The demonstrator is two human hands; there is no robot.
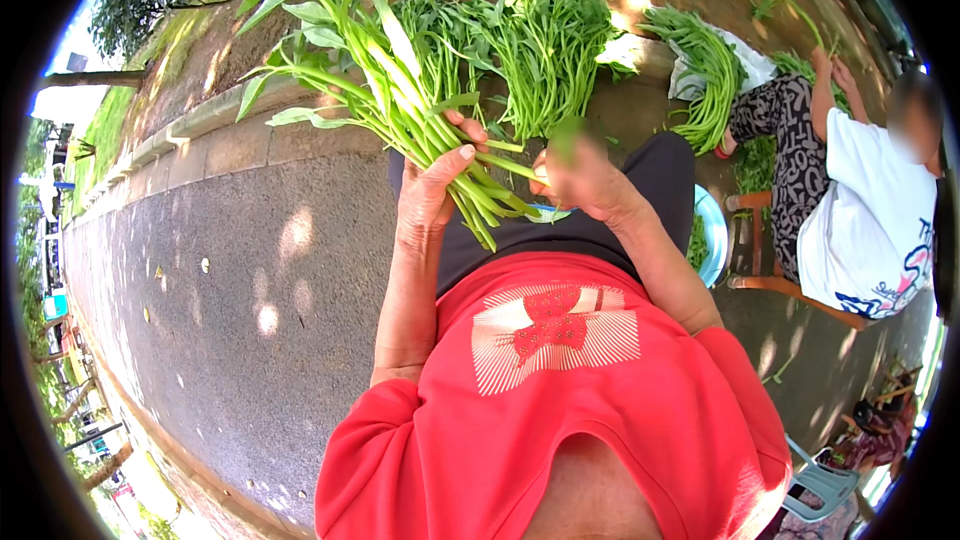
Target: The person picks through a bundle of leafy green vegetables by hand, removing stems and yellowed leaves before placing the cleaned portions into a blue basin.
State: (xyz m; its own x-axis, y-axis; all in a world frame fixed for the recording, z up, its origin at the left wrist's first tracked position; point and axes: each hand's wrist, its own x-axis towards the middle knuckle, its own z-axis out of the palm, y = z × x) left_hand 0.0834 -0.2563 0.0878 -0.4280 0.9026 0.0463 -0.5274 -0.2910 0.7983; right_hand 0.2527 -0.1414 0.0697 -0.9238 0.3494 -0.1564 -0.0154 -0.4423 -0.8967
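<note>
My left hand [439, 184] is closed round a bunch of water spinach [390, 82], its leaves pointing up and left and its cut stem ends hanging over my dark trousers. To the right, my right hand [581, 172] pinches the end of one stem [517, 165] that sticks out of the bunch; part of this hand is blurred. Beyond my hands, a large heap of the same greens [555, 52] lies on the ground. Another pile of long stems [709, 75] rests on a white sheet [750, 64] farther right.
A light blue basin [712, 232] with greens is beside my right leg. A person in a white T-shirt [862, 217] sits on a wooden chair [750, 281] at the right, holding a stem. A stone kerb [172, 135] runs at the left. A grey-blue plastic chair [821, 484] is at lower right.
</note>
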